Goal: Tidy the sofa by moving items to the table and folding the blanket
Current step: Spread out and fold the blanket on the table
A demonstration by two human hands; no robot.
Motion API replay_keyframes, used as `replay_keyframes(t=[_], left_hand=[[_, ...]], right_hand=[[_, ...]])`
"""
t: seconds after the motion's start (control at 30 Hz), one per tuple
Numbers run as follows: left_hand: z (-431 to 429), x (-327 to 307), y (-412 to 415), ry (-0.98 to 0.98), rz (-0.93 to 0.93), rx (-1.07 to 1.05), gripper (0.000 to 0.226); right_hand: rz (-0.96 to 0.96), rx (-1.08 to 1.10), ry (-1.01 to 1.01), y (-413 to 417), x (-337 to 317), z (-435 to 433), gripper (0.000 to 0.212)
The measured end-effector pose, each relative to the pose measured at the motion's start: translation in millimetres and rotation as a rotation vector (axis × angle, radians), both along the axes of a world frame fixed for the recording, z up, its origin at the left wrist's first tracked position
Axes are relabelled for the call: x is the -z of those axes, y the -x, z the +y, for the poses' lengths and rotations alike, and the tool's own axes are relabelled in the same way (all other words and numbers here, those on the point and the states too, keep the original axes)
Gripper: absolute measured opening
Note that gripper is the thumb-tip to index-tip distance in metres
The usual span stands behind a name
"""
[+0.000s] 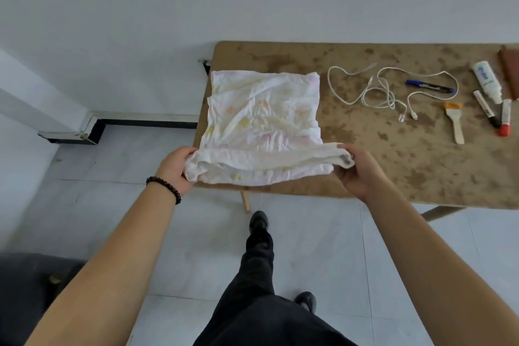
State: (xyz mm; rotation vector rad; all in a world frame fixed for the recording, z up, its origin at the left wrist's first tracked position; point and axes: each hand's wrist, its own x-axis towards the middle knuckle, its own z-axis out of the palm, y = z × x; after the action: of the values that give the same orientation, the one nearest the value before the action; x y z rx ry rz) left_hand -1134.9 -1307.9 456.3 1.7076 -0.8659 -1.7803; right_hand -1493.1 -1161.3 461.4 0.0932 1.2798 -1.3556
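Item: white crumpled cloth blanket (264, 118) with a faint pink, yellow and orange print. It lies folded to a rough square on the left end of a brown mottled wooden table (393, 166). Its near edge is doubled over into a thick band whose long axis runs left to right, overhanging the table's front edge.

Hold: left hand (175, 168), fingers curled round the band's left end. Right hand (358, 171), thumb and fingers pinching the band's right end. A dark bead bracelet (165, 188) sits on the left wrist.

Right of the blanket, in order outward:
- Tangled white cable (376, 90).
- Black marker with blue cap (429, 86), lying left to right; print illegible.
- Small wooden-handled brush with orange bristles (455, 123), handle toward the person.
- White bottle with blue label (487, 80); lettering too blurred to read.
- Black-tipped white marker (484, 108).
- Red-capped white marker (505, 118).
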Motion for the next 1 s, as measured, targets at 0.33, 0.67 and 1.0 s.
replay_keyframes(t=[0.33, 0.67, 1.0], left_hand=[[-243, 10, 89, -0.058, 0.277, -0.248, 0.041], [-221, 110, 135, 0.786, -1.033, 1.02, 0.07], [-227, 143, 138, 0.737, -1.197, 1.12, 0.077]], right_hand=[[0.037, 0.112, -0.106, 66, 11, -250, 0.03], [1.625, -0.87, -0.261, 33, 98, -249, 0.055], [1.605, -1.116, -0.408, 46, 151, -220, 0.074]])
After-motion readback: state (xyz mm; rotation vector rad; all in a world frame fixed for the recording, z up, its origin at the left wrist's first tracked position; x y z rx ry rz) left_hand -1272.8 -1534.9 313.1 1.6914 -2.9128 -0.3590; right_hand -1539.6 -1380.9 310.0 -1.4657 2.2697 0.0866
